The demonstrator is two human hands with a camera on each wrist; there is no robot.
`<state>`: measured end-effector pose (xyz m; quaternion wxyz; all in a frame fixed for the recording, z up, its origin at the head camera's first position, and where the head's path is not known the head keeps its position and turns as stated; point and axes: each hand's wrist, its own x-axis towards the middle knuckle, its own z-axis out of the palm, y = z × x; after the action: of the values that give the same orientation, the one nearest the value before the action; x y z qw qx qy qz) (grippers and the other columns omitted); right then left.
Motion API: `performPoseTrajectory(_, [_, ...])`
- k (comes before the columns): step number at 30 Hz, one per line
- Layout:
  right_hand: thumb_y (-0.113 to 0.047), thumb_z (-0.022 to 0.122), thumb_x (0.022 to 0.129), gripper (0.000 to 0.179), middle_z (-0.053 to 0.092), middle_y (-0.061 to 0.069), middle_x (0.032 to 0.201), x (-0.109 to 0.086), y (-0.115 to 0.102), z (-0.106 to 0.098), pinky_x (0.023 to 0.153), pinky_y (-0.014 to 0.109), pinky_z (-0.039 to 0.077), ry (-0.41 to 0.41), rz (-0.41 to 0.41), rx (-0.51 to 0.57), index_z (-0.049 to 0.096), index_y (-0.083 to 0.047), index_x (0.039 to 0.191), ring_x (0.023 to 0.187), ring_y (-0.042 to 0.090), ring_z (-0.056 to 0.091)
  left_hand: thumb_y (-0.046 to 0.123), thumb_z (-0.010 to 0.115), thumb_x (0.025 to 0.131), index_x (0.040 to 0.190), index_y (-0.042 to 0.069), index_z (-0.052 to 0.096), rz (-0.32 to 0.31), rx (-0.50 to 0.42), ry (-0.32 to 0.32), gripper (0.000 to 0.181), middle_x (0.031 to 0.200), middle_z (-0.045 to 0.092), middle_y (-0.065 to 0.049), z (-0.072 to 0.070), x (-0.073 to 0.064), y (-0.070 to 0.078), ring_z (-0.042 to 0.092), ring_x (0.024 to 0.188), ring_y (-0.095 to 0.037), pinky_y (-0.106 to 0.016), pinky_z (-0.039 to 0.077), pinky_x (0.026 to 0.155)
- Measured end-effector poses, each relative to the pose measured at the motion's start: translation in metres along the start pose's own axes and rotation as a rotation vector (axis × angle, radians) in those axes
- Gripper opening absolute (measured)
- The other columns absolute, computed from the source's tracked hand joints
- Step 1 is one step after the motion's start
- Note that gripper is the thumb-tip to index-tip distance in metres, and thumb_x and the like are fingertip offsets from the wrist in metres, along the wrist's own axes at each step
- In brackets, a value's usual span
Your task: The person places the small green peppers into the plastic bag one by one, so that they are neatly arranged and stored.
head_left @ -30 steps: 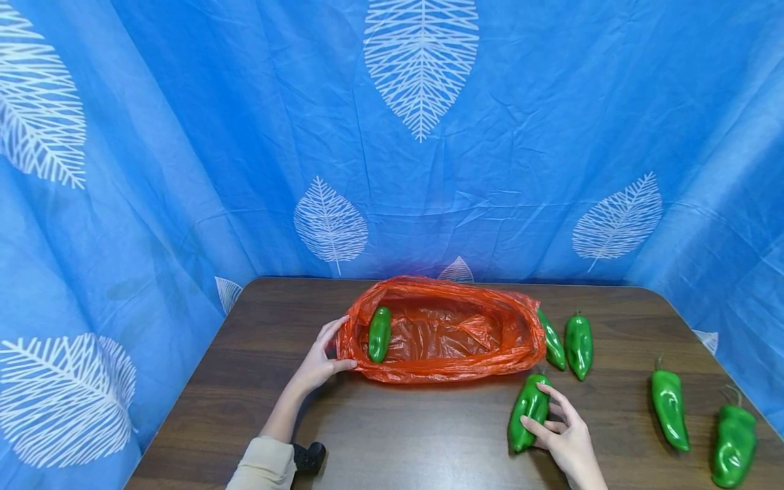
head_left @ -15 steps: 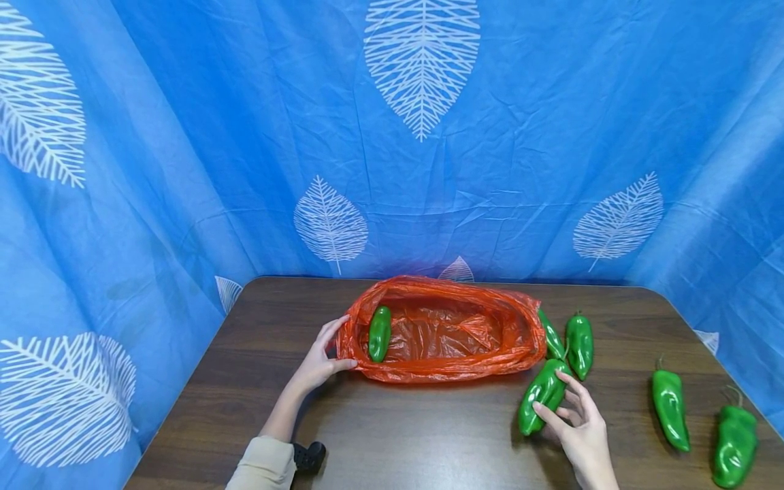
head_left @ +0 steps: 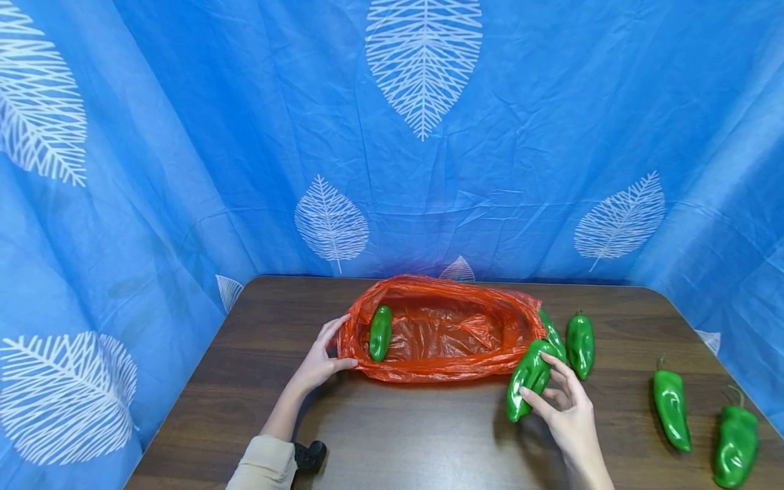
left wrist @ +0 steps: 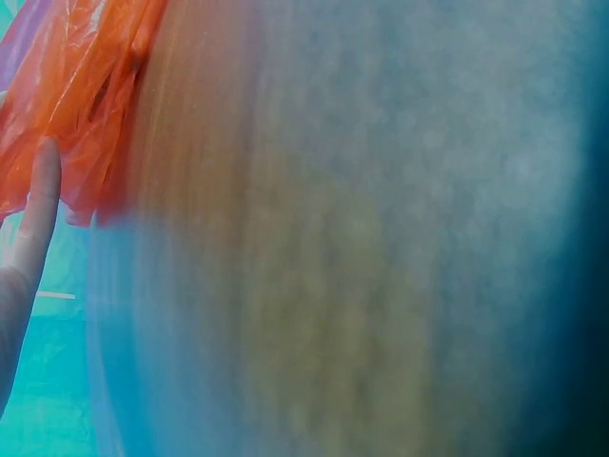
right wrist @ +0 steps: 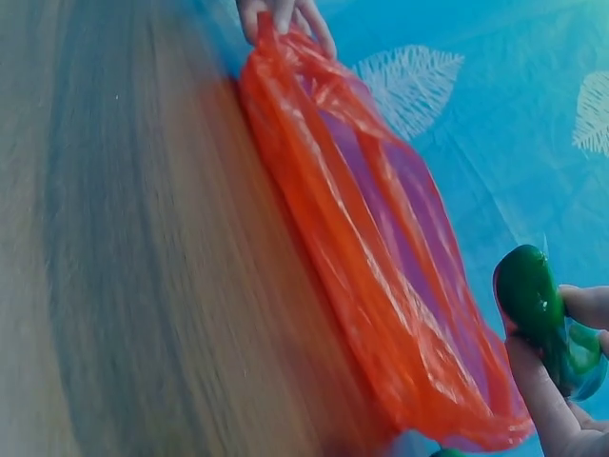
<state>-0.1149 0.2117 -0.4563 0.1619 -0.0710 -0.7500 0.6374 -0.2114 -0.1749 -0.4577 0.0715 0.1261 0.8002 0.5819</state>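
A red plastic bag [head_left: 429,374] lies open-mouthed on the table, one green pepper [head_left: 380,333] inside at its left end. My left hand [head_left: 318,361] holds the bag's left end, thumb at the front and fingers behind; in the left wrist view one finger [left wrist: 38,200] lies along the plastic. Near the bag's front right corner, my right hand [head_left: 566,408] grips another green pepper [head_left: 528,381] between thumb and fingers, raised off the table. The right wrist view shows this pepper [right wrist: 528,290] at the right edge, beside the bag [right wrist: 352,276].
Behind the held pepper, one green pepper [head_left: 553,333] is partly hidden by the bag, with another pepper [head_left: 580,346] next to it. Two more, a slim pepper [head_left: 670,408] and a wider one [head_left: 735,446], lie at the right. A black object [head_left: 310,457] sits by the left sleeve.
My right hand has carried its pepper away from me and up to the bag's right front rim, after a small shift right. The left hand and bag have stayed put.
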Motion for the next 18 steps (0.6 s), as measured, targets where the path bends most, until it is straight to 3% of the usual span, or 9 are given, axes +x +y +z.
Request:
performPoseTrajectory(4, [0.003,0.074,0.071,0.064,0.058,-0.010,0.102,0.002,-0.009,0.012,0.058,0.019,0.050,-0.017,0.001,-0.052,0.049,-0.008,0.129,0.076,0.006,0.055,0.010,0.073,0.074,0.140,0.022,0.033,0.014,0.013,0.015,0.078,0.143,0.023,-0.007,0.000,0.004,-0.017,0.025,0.130,-0.034,-0.048,0.039,0.097])
performPoseTrajectory(8, [0.001,0.074,0.073,0.062,0.056,-0.007,0.105,0.002,-0.014,0.024,0.068,0.018,0.045,-0.062,-0.016,-0.094,0.048,-0.008,0.129,0.081,0.007,0.053,0.011,0.074,0.074,0.140,0.024,0.033,0.043,0.011,0.017,0.079,0.142,0.023,-0.007,0.000,0.005,-0.021,0.027,0.130,-0.034,-0.047,0.041,0.096])
performPoseTrajectory(14, [-0.006,0.073,0.076,0.059,0.053,0.011,0.114,0.007,-0.019,0.038,0.067,0.021,0.048,-0.194,-0.019,-0.099,0.047,-0.011,0.129,0.078,0.009,0.055,0.008,0.074,0.073,0.141,0.019,0.033,0.023,0.003,0.020,0.079,0.143,0.023,-0.010,0.001,0.005,-0.016,0.026,0.130,-0.035,-0.049,0.039,0.097])
performPoseTrajectory(18, [-0.006,0.073,0.076,0.059,0.052,0.017,0.116,0.013,-0.021,0.048,0.065,0.025,0.050,-0.277,-0.010,-0.067,0.048,-0.013,0.129,0.077,0.012,0.058,0.003,0.072,0.074,0.141,0.010,0.032,0.012,-0.008,0.012,0.078,0.142,0.023,-0.017,0.000,0.001,-0.001,0.026,0.129,-0.040,-0.054,0.034,0.099])
